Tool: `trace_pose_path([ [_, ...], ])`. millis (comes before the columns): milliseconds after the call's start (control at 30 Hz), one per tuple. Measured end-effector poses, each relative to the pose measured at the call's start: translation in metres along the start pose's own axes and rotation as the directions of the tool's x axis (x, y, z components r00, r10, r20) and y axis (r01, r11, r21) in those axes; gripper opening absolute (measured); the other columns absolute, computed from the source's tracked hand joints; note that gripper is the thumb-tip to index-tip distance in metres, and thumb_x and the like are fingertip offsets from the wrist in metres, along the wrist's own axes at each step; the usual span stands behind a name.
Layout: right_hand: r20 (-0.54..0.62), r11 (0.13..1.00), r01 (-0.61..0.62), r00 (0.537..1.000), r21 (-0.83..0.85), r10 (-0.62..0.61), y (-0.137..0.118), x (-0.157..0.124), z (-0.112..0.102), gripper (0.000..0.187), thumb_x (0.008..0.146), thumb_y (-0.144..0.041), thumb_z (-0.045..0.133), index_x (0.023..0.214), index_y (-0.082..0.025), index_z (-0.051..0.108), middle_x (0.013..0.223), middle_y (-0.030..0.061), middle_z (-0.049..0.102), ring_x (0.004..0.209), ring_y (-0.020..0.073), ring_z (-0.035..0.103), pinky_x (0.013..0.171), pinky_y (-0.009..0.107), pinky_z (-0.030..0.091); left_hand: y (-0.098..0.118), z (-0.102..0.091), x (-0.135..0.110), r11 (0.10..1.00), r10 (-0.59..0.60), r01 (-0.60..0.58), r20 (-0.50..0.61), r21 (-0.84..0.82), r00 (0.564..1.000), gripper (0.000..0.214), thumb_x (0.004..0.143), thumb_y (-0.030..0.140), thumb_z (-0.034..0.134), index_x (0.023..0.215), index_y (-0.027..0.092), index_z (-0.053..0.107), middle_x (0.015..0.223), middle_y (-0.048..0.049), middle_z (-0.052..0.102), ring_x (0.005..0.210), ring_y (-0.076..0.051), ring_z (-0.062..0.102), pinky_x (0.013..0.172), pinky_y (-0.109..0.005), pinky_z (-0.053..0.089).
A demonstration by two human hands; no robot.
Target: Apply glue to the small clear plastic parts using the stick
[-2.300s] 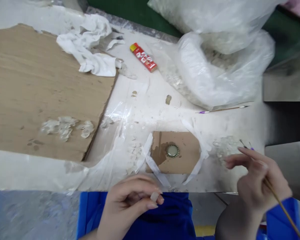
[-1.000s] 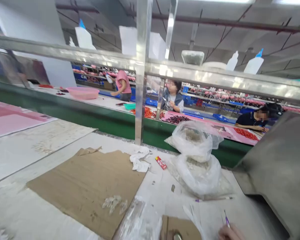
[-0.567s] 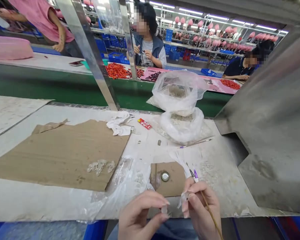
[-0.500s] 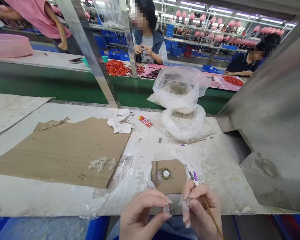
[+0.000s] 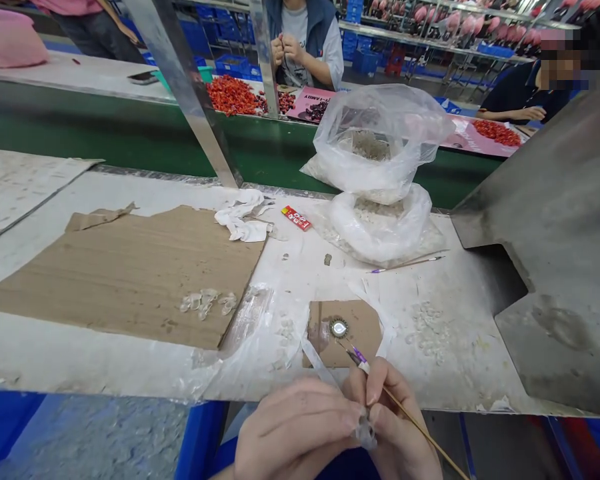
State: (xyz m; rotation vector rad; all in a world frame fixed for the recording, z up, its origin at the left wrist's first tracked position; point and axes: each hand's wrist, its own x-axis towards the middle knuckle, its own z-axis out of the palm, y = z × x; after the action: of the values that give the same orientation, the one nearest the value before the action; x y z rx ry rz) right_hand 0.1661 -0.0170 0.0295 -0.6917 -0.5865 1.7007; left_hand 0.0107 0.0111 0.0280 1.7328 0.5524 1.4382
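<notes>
My left hand [image 5: 295, 427] is closed in a pinch, its fingertips against a small clear plastic piece [image 5: 365, 435]. The fingertips of my right hand [image 5: 403, 427] meet it there and pinch the same piece. Through my right hand also runs a thin brush [image 5: 423, 433] with a brown handle, its purple-and-white end pointing away from me. A dark-tipped second end lies beside the purple one; whether it is a separate brush I cannot tell. Just beyond my hands, a metal bottle cap [image 5: 339, 327] with a shiny inside rests on a small cardboard square [image 5: 367, 320].
Several clear pieces [image 5: 207, 301] lie on a large cardboard sheet [image 5: 130, 267], more [image 5: 427, 327] at right. Behind are two open plastic bags [image 5: 380, 227], another brush [image 5: 407, 265] and a red packet [image 5: 297, 218]. A metal panel [image 5: 555, 267] borders the right. Co-workers sit across.
Both hands have come together; my left fingertips now meet the right at the clear piece. The brush has tilted so its tips are lower, near the bottle cap. The view has tipped downward.
</notes>
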Motion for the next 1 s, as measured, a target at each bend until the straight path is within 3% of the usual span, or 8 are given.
trace_pose_path([
  [100,-0.035,0.999,-0.013,0.999,-0.05,0.011,0.0,-0.007,-0.007,0.029,0.085,-0.042,0.085,0.081,-0.023,0.064,0.07,-0.0049,0.049,0.058,0.0102,0.038,0.056,0.022,0.036,0.001,-0.007,0.002,0.975,0.146,-0.161,0.106,0.154,0.984,0.027,0.099,0.006,0.07,0.125,0.012,0.075,0.1,-0.0123,0.089,0.087,-0.019,0.085,0.081,-0.022,0.068],
  [233,-0.049,0.944,0.229,0.968,-0.236,-0.246,0.01,-0.016,-0.015,0.004,0.094,-0.026,0.077,0.094,-0.028,0.073,0.083,0.0013,0.064,0.067,0.0132,0.054,0.062,0.024,0.045,0.003,-0.016,0.006,0.948,0.142,-0.198,0.225,0.251,0.964,0.017,0.103,0.009,0.065,0.116,0.006,0.076,0.101,-0.0152,0.088,0.097,-0.019,0.084,0.091,-0.021,0.066],
  [300,-0.014,0.873,0.378,0.916,-0.307,-0.401,0.018,-0.017,-0.016,0.01,0.097,-0.023,0.072,0.101,-0.032,0.074,0.088,0.0028,0.068,0.07,0.0152,0.058,0.063,0.025,0.049,0.003,-0.015,0.007,0.968,0.114,-0.154,0.201,0.197,0.973,0.02,0.101,0.009,0.069,0.12,0.009,0.075,0.104,-0.0154,0.088,0.096,-0.019,0.084,0.09,-0.021,0.066],
  [400,0.031,0.741,0.563,0.803,-0.367,-0.595,0.03,-0.01,-0.012,0.009,0.1,-0.027,0.068,0.106,-0.033,0.071,0.084,0.002,0.066,0.067,0.0165,0.058,0.059,0.026,0.05,-0.002,-0.006,0.005,0.999,0.053,-0.054,0.085,-0.001,0.995,0.036,0.094,0.019,0.081,0.129,0.017,0.072,0.107,-0.0132,0.088,0.093,-0.02,0.084,0.087,-0.023,0.068],
  [500,0.067,0.655,0.643,0.732,-0.396,-0.678,0.035,0.0,-0.003,0.004,0.103,-0.032,0.064,0.104,-0.033,0.067,0.074,-0.0008,0.058,0.059,0.0157,0.051,0.051,0.024,0.046,-0.006,0.005,0.001,0.99,-0.024,0.022,-0.014,-0.137,1.0,0.043,0.09,0.028,0.086,0.13,0.025,0.073,0.102,-0.0087,0.089,0.087,-0.019,0.085,0.084,-0.024,0.068],
  [733,0.075,0.699,0.59,0.783,-0.404,-0.617,0.032,0.006,0.004,0.012,0.102,-0.038,0.064,0.093,-0.033,0.061,0.068,-0.0032,0.053,0.054,0.0157,0.048,0.046,0.023,0.042,-0.005,0.005,-0.004,0.995,-0.041,0.036,-0.051,-0.096,0.998,0.048,0.093,0.021,0.083,0.139,0.032,0.07,0.095,-0.006,0.09,0.082,-0.018,0.085,0.082,-0.023,0.069],
  [1000,0.036,0.716,0.568,0.793,-0.405,-0.608,0.038,0.004,-0.001,0.01,0.101,-0.036,0.067,0.093,-0.033,0.062,0.073,-0.0023,0.061,0.058,0.0152,0.057,0.047,0.022,0.046,-0.008,0.0,-0.004,1.0,0.023,-0.023,0.007,0.016,1.0,0.046,0.094,0.018,0.081,0.138,0.026,0.07,0.09,-0.0054,0.089,0.076,-0.018,0.085,0.081,-0.024,0.07],
])
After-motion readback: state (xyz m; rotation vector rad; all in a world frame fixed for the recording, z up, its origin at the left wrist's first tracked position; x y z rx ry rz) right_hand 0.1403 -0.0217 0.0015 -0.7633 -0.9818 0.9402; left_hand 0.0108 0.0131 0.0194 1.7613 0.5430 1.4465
